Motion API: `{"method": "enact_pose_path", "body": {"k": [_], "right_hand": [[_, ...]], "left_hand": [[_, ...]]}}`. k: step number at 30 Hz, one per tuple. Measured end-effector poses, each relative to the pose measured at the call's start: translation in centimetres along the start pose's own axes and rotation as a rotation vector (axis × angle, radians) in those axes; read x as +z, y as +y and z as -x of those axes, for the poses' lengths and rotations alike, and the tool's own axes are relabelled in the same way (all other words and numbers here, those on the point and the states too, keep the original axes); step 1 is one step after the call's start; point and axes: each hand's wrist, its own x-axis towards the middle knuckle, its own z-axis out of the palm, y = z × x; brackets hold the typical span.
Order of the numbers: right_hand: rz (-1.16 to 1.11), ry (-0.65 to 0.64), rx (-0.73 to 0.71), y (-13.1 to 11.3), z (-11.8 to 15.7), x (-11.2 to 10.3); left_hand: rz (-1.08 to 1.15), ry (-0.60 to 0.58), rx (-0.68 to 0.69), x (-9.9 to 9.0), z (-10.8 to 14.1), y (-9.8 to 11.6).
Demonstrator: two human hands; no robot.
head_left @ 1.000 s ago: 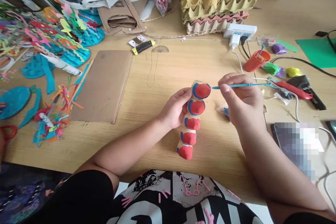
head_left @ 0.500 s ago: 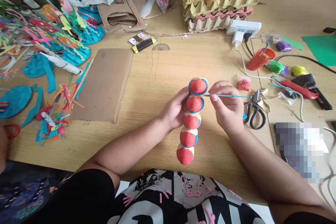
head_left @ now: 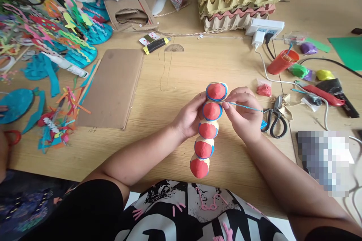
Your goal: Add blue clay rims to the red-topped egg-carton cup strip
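Note:
My left hand is wrapped round the left side of an egg carton strip. Its several bumps carry red caps, and blue edging shows round them, fullest on the upper ones. Part of my left fingers is hidden behind the strip. In a pinch, my right hand holds a thin blue stick tool. The tool's tip reaches the strip between the top bump and the one below it. Just right of my right hand lie black-handled pruning shears.
Stacked egg trays stand at the back beside a white power strip. An orange cup and clay packets lie right. A cardboard sheet and paper scraps are left. Another person's hand touches a blue disc.
The top of the egg carton strip has shifted slightly up and right. My right hand has turned the stick tool, so its tip now sits against the gap below the top bump.

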Motion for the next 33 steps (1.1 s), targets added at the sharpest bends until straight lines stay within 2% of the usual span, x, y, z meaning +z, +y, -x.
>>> {"method": "enact_pose_path", "body": {"k": [3,8,16,26,30,33], "right_hand": [[0.053,-0.019,-0.036,-0.2,-0.2,-0.3],[0.132,-0.028,-0.009,-0.7,-0.3,-0.4],[0.192,-0.039,-0.031,-1.4,-0.5,-0.5],[0.266,-0.035,-0.024,-2.2,-0.7,-0.8],[0.412,-0.120,0.132,-2.3,-0.1,-1.1],[0.352,-0.053,0.055,-1.6,0.2,-0.9]], "left_hand": [[0.007,-0.026,-0.017,-0.2,0.0,0.1],[0.046,-0.042,-0.063,0.0,0.1,0.3],[0.040,0.008,-0.033,0.4,0.2,0.5],[-0.019,-0.033,-0.027,-0.1,0.1,0.3],[0.065,-0.035,-0.094,0.0,0.3,0.3],[0.138,0.000,-0.158,0.6,0.6,0.8]]}}
